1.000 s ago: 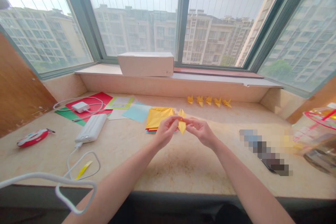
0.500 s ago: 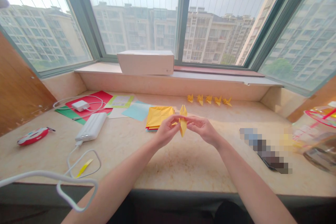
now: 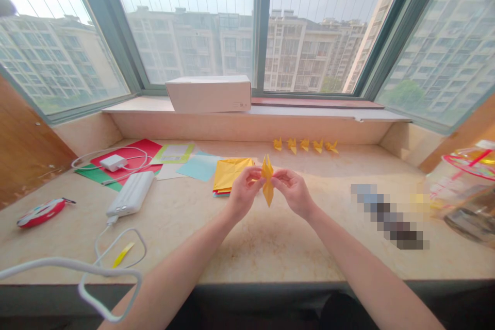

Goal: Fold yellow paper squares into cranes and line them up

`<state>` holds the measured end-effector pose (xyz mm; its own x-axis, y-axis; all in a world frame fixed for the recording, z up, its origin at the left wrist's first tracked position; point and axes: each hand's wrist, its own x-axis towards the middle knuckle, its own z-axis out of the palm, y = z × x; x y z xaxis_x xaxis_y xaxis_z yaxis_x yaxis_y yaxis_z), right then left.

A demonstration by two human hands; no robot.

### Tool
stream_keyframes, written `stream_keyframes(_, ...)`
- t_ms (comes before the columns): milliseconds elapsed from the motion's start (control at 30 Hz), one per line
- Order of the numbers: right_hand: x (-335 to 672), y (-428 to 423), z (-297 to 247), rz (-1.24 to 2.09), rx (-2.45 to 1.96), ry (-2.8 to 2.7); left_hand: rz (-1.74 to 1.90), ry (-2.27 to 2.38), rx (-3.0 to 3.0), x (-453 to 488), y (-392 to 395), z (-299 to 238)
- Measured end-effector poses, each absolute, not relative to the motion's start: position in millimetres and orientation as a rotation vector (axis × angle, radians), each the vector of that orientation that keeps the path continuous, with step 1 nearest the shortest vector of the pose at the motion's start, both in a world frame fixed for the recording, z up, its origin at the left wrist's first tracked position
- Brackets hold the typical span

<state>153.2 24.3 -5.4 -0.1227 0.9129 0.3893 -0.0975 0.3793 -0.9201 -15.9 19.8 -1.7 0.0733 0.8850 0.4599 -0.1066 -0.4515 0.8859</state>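
A folded yellow paper piece [image 3: 267, 184], narrow and pointed at both ends, hangs upright above the beige counter [image 3: 247, 242]. My left hand [image 3: 242, 193] pinches its left side and my right hand [image 3: 294, 191] pinches its right side, fingers closed on the paper. Just behind my left hand lies a stack of yellow paper sheets [image 3: 229, 173]. Several small yellow folded cranes [image 3: 304, 145] stand in a row near the wall at the back.
Red, green and pale blue sheets [image 3: 127, 157] lie at the left with a white charger [image 3: 113, 162] and cable. A white power bank [image 3: 131, 193], a red round object [image 3: 37, 213], a white box [image 3: 209, 93] on the sill, a clear container [image 3: 464, 185] at right.
The folded piece has been turned from lying low between my fingers to standing upright, and both hands have drawn closer together around it. The view has shifted slightly.
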Motion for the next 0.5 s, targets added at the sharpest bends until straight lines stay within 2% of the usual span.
stream_keyframes(133, 147.0, 22.7, -8.0, 1.029, -0.772, -1.355, 1.499, 0.809, 1.375, -13.9, 18.7, 2.4)
stream_keyframes(500, 149.9, 21.7, -5.7, 0.960, -0.840, -1.473, 1.357, 0.901, 1.476, -16.9, 13.5, 12.2)
